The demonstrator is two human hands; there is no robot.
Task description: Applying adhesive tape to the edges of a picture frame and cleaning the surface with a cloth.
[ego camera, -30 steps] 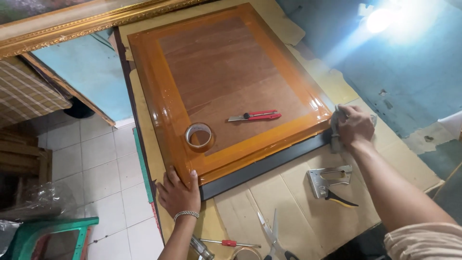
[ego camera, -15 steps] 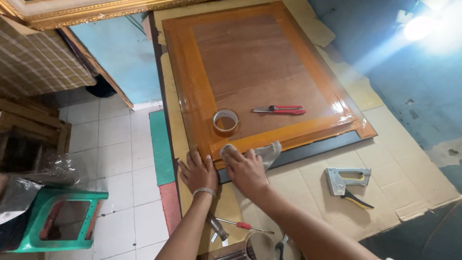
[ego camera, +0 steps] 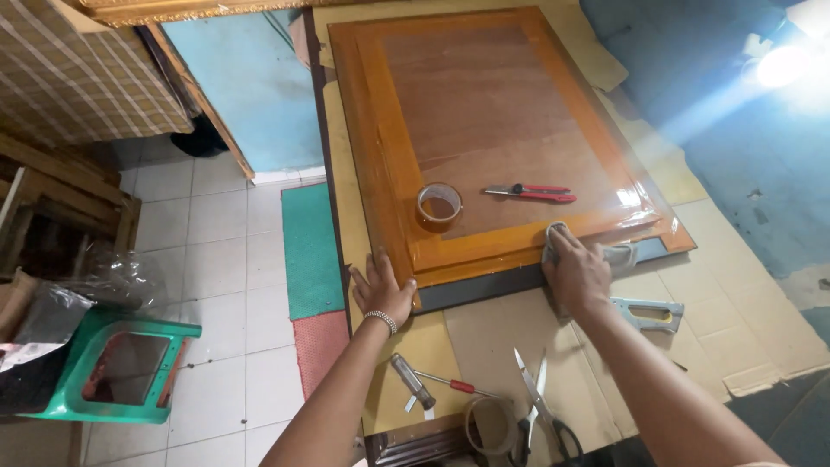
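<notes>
The glossy frame (ego camera: 510,130) looks stiff, heavy, slippery; left hand (ego camera: 380,290) lies spread at its corner, right hand (ego camera: 577,275) presses a cloth (ego camera: 618,255).

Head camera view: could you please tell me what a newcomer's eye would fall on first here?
A big glossy orange-brown wooden frame fills the middle, lying on cardboard, with a tape roll and a red-handled cutter on its panel. At its near edge the right hand presses a grey cloth, while the left hand lies flat at the near left corner.
</notes>
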